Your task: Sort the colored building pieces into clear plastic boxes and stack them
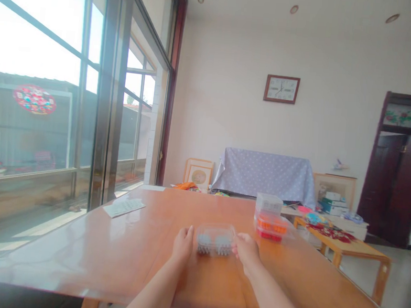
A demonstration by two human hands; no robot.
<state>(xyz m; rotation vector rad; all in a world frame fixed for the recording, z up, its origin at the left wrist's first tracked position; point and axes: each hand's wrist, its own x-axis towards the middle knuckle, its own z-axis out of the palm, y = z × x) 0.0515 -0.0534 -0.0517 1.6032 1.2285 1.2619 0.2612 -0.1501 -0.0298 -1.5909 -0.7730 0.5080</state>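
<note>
A clear plastic box (215,239) with grey, bumpy-looking contents stands on the table (117,261) in front of me; the contents are blurred. My right hand (246,249) has its fingers closed on the box's right edge. Just left of the box is my left hand (183,242), with a narrow gap between them. Its thumb and fingers point forward, partly hidden, and I see nothing held in it.
Right of the box stand stacked clear containers (268,205) with orange contents (271,224) and red contents (269,236). A pale paper packet (124,208) lies at the table's left. Beyond the right edge is a low wooden table (362,249) carrying several things.
</note>
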